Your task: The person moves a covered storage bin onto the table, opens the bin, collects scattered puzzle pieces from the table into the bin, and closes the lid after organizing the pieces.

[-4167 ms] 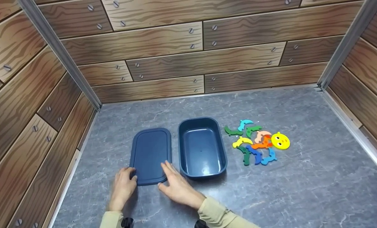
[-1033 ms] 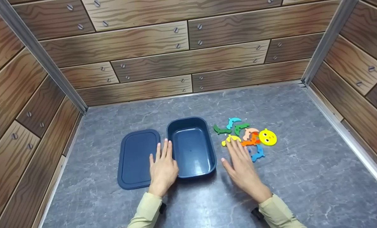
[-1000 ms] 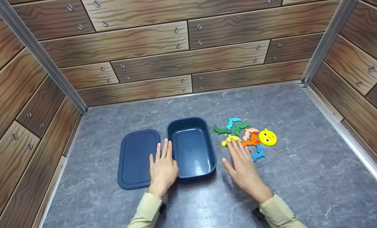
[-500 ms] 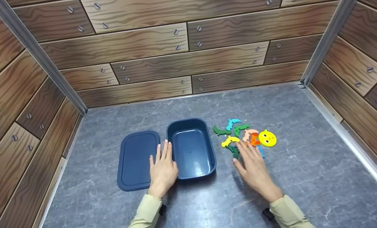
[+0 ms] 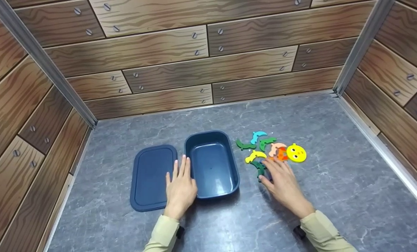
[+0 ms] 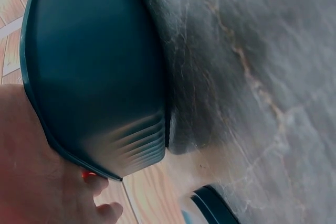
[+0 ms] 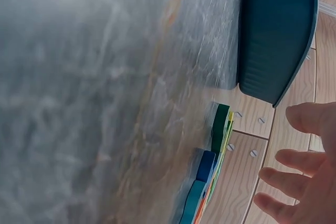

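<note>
My left hand (image 5: 181, 189) lies with straight fingers along the left rim of a dark blue plastic box (image 5: 236, 168), which has nothing inside. On the right, my right hand (image 5: 284, 185) hovers over flat, colourful curved puzzle pieces, its fingers slightly bent and thumb apart. In the right wrist view a gap shows between these fingers and the dark green piece (image 7: 220, 129), dark blue piece (image 7: 206, 166) and lighter blue piece (image 7: 192, 203). From the head, the hand hides most of the blue ones. Beyond its fingertips lie a yellow piece (image 5: 255, 156) and an orange piece (image 5: 282, 154).
A dark blue lid (image 5: 150, 178) lies flat left of the box. Green, light blue and pink pieces spread behind the right hand, beside a round yellow face piece (image 5: 296, 153). Wood-patterned walls (image 5: 166, 77) enclose the grey marbled table (image 5: 229, 227).
Both hands have left the lid: the left went to the box rim, the right over the puzzle pieces. Lately the right shifted a little rightward and its fingers bent slightly, while the left stayed put.
</note>
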Action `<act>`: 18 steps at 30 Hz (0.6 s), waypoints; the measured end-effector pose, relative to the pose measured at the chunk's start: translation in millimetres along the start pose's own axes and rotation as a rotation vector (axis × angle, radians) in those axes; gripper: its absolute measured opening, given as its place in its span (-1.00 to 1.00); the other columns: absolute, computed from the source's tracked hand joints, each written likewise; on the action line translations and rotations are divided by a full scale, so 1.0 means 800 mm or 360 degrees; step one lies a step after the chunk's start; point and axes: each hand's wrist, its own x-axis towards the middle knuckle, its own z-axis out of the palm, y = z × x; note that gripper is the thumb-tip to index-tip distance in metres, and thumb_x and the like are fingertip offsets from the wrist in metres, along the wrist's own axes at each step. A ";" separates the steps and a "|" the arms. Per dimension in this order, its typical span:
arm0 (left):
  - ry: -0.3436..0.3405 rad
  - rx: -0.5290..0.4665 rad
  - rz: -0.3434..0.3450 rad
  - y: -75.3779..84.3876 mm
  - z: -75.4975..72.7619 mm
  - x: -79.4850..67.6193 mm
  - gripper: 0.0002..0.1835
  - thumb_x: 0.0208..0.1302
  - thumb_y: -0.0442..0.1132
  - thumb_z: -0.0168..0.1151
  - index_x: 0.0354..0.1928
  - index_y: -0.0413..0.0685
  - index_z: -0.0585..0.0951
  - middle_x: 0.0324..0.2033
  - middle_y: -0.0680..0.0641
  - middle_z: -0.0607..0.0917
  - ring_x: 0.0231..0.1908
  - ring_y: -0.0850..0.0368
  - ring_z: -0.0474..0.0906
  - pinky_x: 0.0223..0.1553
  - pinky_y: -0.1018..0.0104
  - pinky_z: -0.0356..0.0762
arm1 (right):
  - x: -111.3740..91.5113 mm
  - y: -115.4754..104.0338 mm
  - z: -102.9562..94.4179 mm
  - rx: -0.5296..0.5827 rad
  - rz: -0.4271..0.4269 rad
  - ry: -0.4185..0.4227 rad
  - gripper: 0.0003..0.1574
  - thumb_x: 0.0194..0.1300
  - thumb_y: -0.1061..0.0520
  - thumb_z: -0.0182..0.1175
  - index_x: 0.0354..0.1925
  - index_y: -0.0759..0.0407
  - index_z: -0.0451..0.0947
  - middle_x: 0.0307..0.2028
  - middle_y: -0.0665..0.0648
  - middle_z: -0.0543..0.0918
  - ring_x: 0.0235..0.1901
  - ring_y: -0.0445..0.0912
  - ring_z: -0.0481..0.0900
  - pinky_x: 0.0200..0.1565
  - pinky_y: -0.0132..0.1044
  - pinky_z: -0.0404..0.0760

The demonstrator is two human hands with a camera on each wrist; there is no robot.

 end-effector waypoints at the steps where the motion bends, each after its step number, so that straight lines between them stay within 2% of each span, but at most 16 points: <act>1: -0.0004 0.0000 -0.0004 0.000 0.000 0.000 -0.31 0.43 -0.19 -0.05 0.56 -0.02 0.06 0.54 0.02 -0.02 0.50 -0.07 -0.13 0.37 -0.26 -0.07 | 0.002 0.001 0.000 -0.0007 0.0002 -0.0008 -0.35 0.28 0.07 0.34 0.25 0.33 0.48 0.23 0.33 0.50 0.29 0.28 0.30 0.31 0.29 0.08; 10: -0.0011 -0.0022 -0.0017 0.002 0.000 0.000 -0.31 0.43 -0.19 -0.04 0.56 -0.01 0.06 0.54 0.03 -0.02 0.50 -0.08 -0.14 0.38 -0.25 -0.08 | 0.016 0.003 0.009 -0.0093 0.0001 -0.0117 -0.38 0.22 0.03 0.39 0.19 0.27 0.54 0.20 0.27 0.54 0.27 0.26 0.33 0.31 0.21 0.12; 18: 0.0002 -0.0046 -0.0017 0.002 0.000 -0.001 -0.31 0.43 -0.21 -0.05 0.56 0.00 0.07 0.54 0.04 -0.01 0.50 -0.07 -0.13 0.38 -0.25 -0.08 | 0.028 0.004 0.020 -0.0257 -0.0088 -0.0181 -0.44 0.18 0.05 0.42 0.14 0.20 0.60 0.16 0.24 0.57 0.21 0.25 0.38 0.27 0.21 0.20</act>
